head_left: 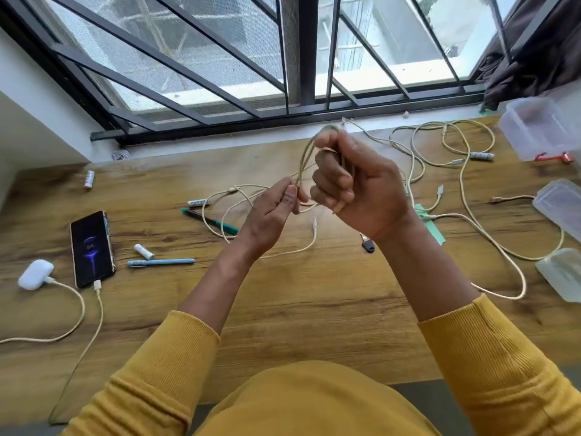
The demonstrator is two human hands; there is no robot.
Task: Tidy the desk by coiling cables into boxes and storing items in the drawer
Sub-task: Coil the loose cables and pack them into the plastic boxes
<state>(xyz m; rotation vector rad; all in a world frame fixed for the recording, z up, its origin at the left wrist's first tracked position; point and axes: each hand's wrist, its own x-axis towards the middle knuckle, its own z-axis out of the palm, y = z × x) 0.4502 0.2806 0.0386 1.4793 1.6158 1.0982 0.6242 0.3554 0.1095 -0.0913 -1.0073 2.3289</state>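
Above the middle of the wooden desk [283, 309], my right hand [355, 190] grips several loops of a beige braided cable [306, 158]. My left hand [273, 215] pinches a strand of the same cable just below and left of those loops. The cable's loose end with a white plug [314, 223] trails on the desk under my hands. More beige cables [452, 143] lie tangled at the right. Clear plastic boxes [534, 127] stand at the back right, with lids [562, 209] along the right edge.
A phone [91, 248] and a white earbud case [35, 273] lie at the left, each plugged into a cable. Batteries [89, 178], a green pen [210, 221], a blue pen [160, 262], a marker [199, 202] and a small black key [367, 244] are scattered about. A barred window runs behind.
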